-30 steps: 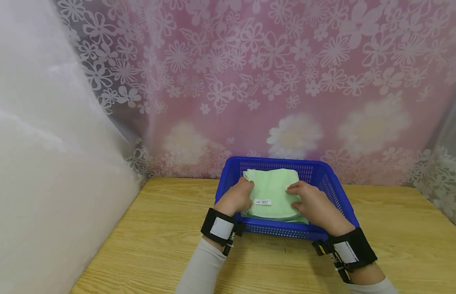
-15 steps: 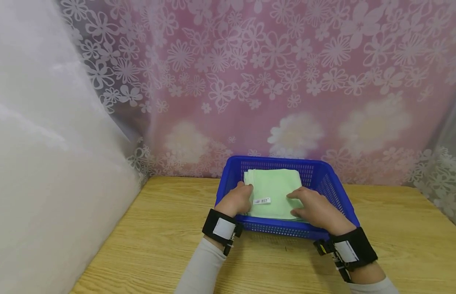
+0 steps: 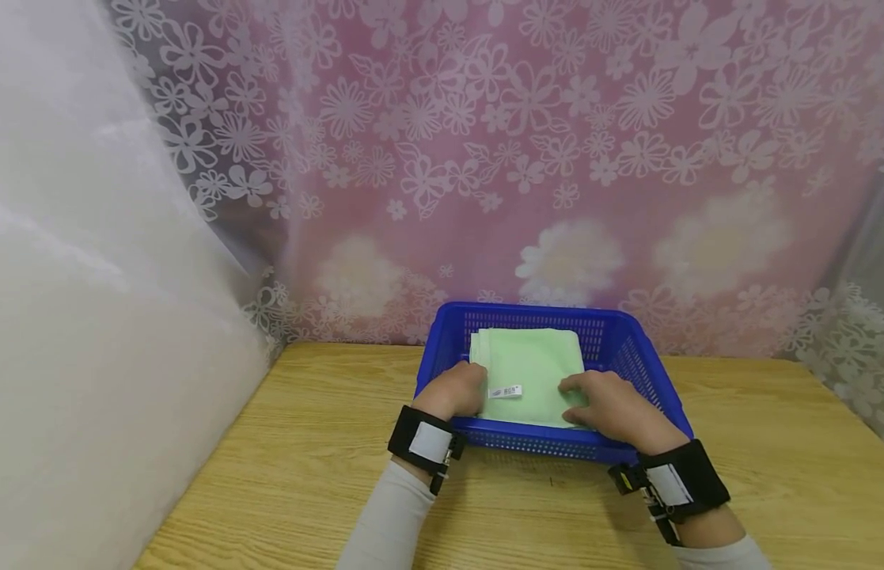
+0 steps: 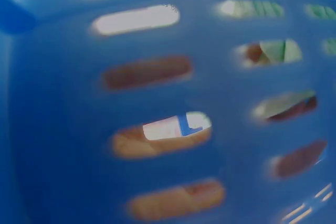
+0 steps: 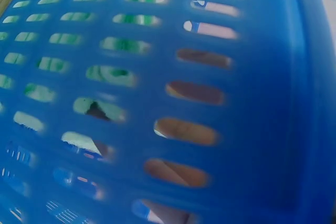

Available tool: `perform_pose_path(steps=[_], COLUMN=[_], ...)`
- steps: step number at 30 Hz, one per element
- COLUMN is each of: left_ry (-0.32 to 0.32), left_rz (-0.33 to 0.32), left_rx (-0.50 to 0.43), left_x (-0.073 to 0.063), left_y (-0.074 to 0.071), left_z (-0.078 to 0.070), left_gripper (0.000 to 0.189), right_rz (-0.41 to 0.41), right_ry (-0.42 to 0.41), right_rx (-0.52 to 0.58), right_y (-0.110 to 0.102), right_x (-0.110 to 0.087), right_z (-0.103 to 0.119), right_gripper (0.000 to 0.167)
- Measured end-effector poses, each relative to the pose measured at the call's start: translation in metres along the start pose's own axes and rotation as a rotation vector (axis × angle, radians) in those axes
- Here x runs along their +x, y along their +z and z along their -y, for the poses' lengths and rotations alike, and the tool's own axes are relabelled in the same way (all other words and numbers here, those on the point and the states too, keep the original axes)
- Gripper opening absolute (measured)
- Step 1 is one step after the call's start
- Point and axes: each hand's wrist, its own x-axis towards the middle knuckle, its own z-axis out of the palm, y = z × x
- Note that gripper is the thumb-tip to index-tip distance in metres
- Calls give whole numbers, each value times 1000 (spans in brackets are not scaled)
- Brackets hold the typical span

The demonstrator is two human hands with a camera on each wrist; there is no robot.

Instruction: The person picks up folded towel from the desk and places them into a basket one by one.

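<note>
A blue plastic basket with slotted walls stands on the table. Inside it lies a folded light green towel with a small white label, on more folded green layers. My left hand reaches over the front left rim to the towel's left edge, its fingertips hidden down beside the fabric. On the opposite side my right hand has its thumb and index finger spread apart at the towel's right edge. Both wrist views look through the basket's front wall, with parts of the hands and green fabric showing through the slots.
Wood-grain table top surrounds the basket. Behind it hangs a pink curtain with white flowers, close to the basket's back rim. A pale plastic sheet slopes along the left side.
The towel's top now lies flatter and squarer. My left hand has gone lower at its left edge, fingertips now out of sight. My right hand has shifted slightly toward the front.
</note>
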Motion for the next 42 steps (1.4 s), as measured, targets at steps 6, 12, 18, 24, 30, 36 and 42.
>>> perform_pose_path(steps=[6, 12, 18, 24, 30, 36, 42], left_ry=[-1, -1, -11, -37, -26, 90, 140], left_rz=[13, 11, 7, -13, -74, -77, -12], left_rx=[-40, -47, -79, -68, 17, 87, 81], left_x=[-2, -7, -11, -12, -16, -16, -12], left_y=[-1, -2, -4, -6, -8, -7, 2], left_z=[1, 0, -1, -1, -8, -22, -28], left_gripper=[19, 14, 9, 8, 32, 43, 29], right_rz=[13, 9, 20, -18, -88, -74, 2], right_ry=[4, -6, 7, -13, -65, -111, -117], right_rx=[-7, -42, -32, -65, -81, -43, -8], right_y=[-1, -5, -8, -7, -6, -1, 5], right_x=[0, -3, -5, -6, -4, 2, 3], right_z=[-1, -1, 0, 1, 8, 15, 11], right_gripper=[34, 26, 24, 29, 33, 34, 29])
